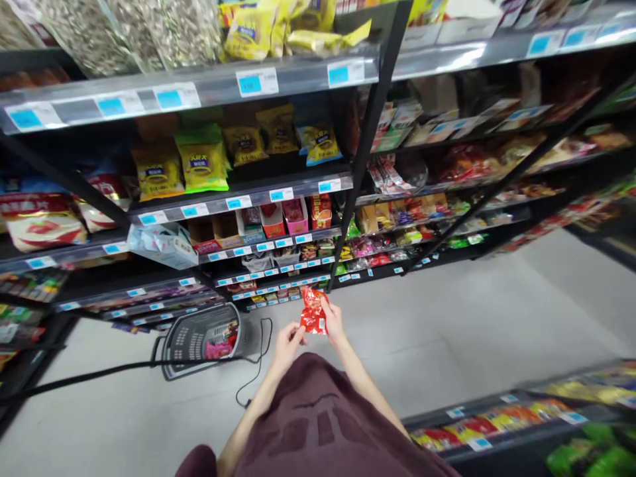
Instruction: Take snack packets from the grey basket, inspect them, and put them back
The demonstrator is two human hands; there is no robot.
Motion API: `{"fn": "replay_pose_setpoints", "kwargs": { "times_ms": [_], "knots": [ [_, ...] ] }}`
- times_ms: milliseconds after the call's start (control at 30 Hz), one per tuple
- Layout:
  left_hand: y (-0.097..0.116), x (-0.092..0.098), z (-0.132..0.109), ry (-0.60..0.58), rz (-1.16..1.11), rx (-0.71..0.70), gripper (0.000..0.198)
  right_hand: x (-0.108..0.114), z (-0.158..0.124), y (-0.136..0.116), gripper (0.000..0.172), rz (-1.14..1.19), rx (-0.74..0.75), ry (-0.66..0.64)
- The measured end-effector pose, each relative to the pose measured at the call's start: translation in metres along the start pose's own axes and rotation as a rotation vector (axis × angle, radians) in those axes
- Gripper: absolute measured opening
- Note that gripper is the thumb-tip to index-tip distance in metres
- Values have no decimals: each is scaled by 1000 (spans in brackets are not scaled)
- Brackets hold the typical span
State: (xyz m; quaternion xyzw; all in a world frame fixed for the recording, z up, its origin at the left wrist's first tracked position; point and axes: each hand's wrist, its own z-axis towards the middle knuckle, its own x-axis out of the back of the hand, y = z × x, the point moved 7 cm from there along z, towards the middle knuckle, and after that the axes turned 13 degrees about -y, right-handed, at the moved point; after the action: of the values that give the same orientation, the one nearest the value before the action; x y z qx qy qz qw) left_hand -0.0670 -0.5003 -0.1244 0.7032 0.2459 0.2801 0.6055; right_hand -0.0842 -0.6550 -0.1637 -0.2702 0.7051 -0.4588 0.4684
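Note:
A shiny red snack packet [313, 317] with a small white label patch is held out in front of my body. My right hand [334, 320] grips its right side, with the thumb lying over the front. At the packet's lower left corner, my left hand [289, 343] pinches the edge between thumb and fingers. Below and to the left, a grey shopping basket [173, 338] stands on the floor, with a pink packet [217, 349] and other small packs inside it.
Tall shelves [248, 189] of bagged and boxed snacks stand ahead. Another shelf [497, 424] runs along the lower right. A black cable [124, 366] crosses over the basket and loops to the floor [422, 318]. A pale blue box [163, 246] juts from a shelf.

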Motion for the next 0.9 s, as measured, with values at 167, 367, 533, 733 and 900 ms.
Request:
{"fn": "replay_pose_setpoints", "kwargs": {
  "times_ms": [167,367,533,733,900],
  "knots": [
    [0,7,-1,69,-23,-20,36,-5,1,-1,46,-50,41,30],
    [-11,9,-1,80,-51,-39,36,-12,0,7,42,47,10,-12],
    [-10,3,2,5,-63,-52,36,-16,1,2,32,195,3,-107],
    [-9,11,2,104,-97,-50,36,-25,-4,2,32,114,-53,-188],
    [-21,23,-3,291,-124,-24,37,-30,-8,2,30,-80,-1,-270]
  ]
}}
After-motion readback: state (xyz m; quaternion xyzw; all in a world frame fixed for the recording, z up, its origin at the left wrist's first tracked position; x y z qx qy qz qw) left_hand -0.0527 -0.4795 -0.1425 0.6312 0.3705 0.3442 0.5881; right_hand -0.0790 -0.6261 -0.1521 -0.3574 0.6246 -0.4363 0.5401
